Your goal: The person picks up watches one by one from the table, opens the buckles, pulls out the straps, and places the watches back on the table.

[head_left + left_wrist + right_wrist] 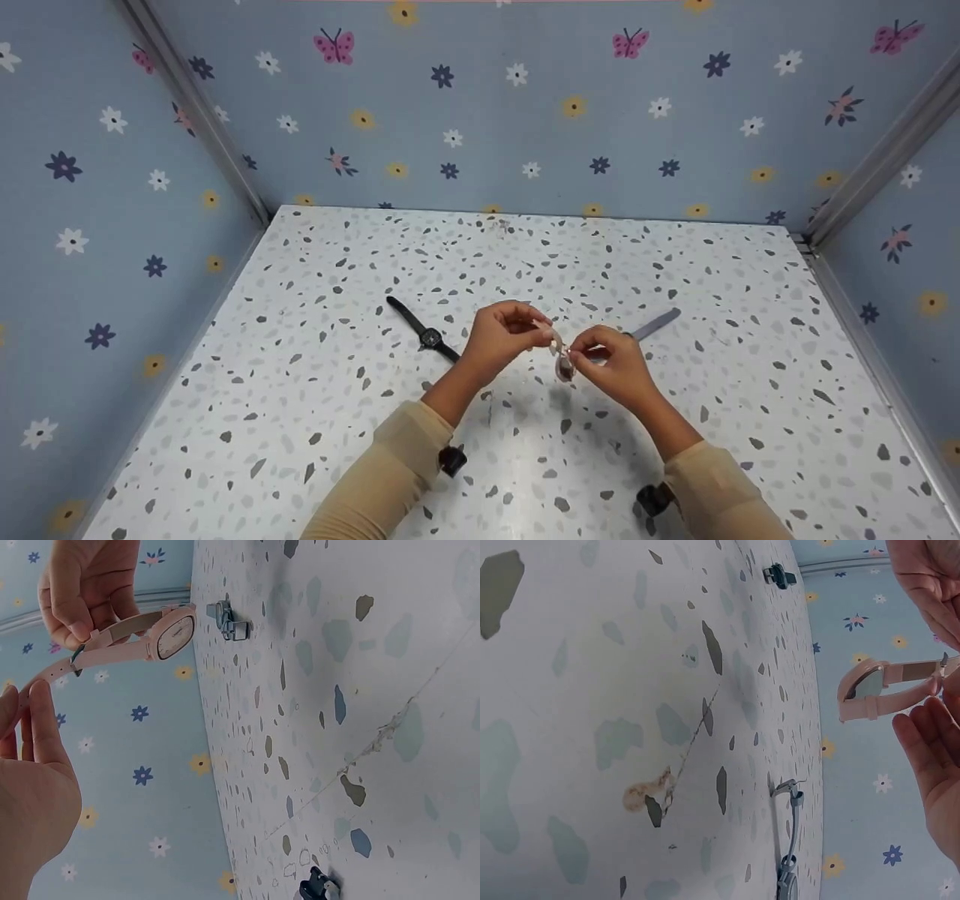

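Note:
A pink wristwatch [565,367] hangs between my two hands, just over the table. My left hand [499,337] pinches the free end of its strap [54,673]. With thumb and fingertips, my right hand [613,367] grips the watch beside the metal buckle [76,660]. The strap passes through the buckle, so the band forms a loop. In the right wrist view the watch case [866,684] hangs off to the left of both hands; the left hand [930,585] is at the top, partly cut off.
A black wristwatch [430,337] lies stretched out on the speckled table [525,255], left of my left hand. Behind my right hand lies a greyish watch, its strap [658,322] showing and the rest covered. Flowered panels [510,112] enclose the back and sides.

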Available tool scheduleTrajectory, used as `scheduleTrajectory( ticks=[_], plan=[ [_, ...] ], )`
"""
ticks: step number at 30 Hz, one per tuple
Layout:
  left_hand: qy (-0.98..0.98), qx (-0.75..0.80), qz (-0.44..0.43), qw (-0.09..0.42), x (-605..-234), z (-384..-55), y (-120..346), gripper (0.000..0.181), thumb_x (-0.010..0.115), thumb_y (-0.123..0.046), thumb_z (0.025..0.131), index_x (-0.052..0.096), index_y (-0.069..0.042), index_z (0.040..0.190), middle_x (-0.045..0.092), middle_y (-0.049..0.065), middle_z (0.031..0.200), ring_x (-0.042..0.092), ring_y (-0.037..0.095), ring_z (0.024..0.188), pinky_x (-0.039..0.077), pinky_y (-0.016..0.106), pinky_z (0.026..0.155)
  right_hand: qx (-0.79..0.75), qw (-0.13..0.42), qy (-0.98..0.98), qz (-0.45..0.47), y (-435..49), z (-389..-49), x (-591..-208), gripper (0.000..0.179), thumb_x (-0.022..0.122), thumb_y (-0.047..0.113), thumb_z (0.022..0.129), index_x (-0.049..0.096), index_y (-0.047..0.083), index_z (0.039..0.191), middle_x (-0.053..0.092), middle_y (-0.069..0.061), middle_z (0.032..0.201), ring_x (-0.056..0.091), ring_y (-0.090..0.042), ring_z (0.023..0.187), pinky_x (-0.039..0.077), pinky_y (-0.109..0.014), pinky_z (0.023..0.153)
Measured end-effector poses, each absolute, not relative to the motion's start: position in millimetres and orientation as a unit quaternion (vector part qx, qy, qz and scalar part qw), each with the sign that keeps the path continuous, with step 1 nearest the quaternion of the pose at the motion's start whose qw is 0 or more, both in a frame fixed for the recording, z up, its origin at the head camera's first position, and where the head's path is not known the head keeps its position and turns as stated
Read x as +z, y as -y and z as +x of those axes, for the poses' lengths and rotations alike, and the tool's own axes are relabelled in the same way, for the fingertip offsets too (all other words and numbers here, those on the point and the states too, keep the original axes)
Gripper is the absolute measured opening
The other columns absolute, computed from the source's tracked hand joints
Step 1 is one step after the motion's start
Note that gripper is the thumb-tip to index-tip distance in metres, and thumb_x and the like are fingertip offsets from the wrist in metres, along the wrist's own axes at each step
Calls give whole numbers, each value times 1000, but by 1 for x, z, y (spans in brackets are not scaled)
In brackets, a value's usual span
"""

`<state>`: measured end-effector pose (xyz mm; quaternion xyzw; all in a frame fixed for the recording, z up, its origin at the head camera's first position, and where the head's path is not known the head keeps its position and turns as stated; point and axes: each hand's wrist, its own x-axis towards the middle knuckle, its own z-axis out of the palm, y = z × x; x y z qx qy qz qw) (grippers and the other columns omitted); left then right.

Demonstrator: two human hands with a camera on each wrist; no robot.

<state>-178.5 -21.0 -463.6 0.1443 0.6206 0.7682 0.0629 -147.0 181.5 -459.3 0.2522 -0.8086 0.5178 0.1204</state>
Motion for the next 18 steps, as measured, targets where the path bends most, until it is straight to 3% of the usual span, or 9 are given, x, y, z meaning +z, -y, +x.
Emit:
scheduleTrajectory(
  ticks=[9, 18],
  plan=[
    [-623, 768, 131, 64, -462, -178, 23, 19, 77, 0, 82, 68, 5, 98, 70, 12, 93, 70, 21, 78, 59, 32, 69, 528, 129, 802, 248, -182, -146, -459, 7, 70, -12, 82, 68, -7, 86, 67, -15, 84, 65, -19, 80, 60, -30, 69],
    [-621, 769, 135, 64, -462, -178, 24, 17, 77, 0, 83, 68, 3, 97, 70, 13, 95, 70, 23, 81, 58, 48, 78, 532, 120, 801, 246, -180, -146, -459, 5, 70, -10, 84, 68, -6, 85, 66, -14, 82, 65, -18, 77, 60, -31, 65]
  ],
)
